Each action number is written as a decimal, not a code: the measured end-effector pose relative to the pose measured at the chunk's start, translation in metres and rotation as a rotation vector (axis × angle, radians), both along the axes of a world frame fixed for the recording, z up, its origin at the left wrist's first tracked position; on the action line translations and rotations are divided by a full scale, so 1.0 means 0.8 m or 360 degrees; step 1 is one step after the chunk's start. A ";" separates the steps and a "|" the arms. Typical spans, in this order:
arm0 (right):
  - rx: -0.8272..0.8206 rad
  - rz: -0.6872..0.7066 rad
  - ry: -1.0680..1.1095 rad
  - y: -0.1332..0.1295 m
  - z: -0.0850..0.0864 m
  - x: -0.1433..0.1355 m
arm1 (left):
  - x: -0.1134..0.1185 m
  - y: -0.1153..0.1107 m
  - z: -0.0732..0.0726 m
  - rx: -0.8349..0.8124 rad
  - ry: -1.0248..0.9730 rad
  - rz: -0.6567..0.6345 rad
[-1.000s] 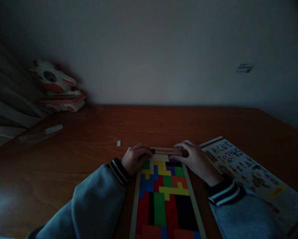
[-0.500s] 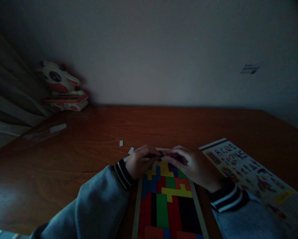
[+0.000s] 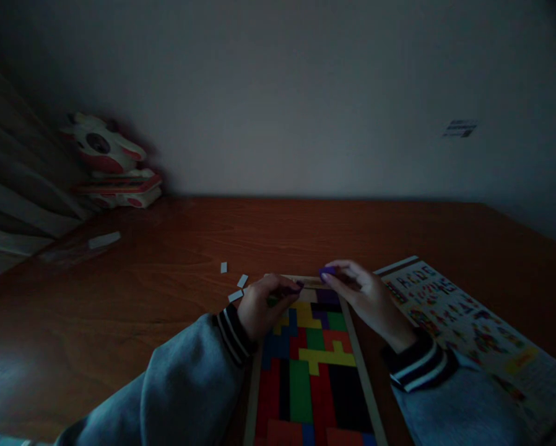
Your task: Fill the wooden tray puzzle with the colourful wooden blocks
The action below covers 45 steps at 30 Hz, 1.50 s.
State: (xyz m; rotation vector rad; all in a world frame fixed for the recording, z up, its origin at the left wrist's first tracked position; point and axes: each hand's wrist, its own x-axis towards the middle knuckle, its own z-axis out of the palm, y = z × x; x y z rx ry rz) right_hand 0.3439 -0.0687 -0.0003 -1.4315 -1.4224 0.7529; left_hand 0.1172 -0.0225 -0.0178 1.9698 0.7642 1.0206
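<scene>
A wooden puzzle board (image 3: 256, 396) lies in front of me, filled with flat blocks such as a green block (image 3: 299, 390) and a yellow block (image 3: 327, 357). Over its far left corner, my left hand (image 3: 266, 303) pinches a small dark purple puzzle piece (image 3: 298, 287). My right hand (image 3: 359, 294) is above the far right corner, its thumb and fingers closed on a purple puzzle piece (image 3: 326, 271). Pale bare wood (image 3: 308, 295) shows between the hands near the far end of the board. The near end of the board runs out of view.
Several small white pieces (image 3: 236, 295) lie on the brown table (image 3: 166, 297) left of the board. A printed sheet (image 3: 464, 328) with coloured figures is at the right. A toy keyboard (image 3: 120, 186) with an animal-shaped top stands at the back left, beside a curtain (image 3: 18, 186).
My hands have moved apart. The right one has gone up with its purple piece, while the left stays over the far left corner. More of the board's far end shows between them.
</scene>
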 end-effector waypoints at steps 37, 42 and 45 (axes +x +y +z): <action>0.0148 -0.0035 -0.0104 0.000 -0.005 -0.001 | -0.001 -0.002 0.007 -0.0074 0.0321 0.0162; 0.0124 -0.0117 -0.0056 0.003 -0.013 0.001 | -0.001 -0.002 0.007 -0.0056 0.0298 0.0128; 0.0143 -0.0145 -0.0092 0.003 -0.013 0.002 | -0.001 -0.003 0.008 -0.0059 0.0295 0.0126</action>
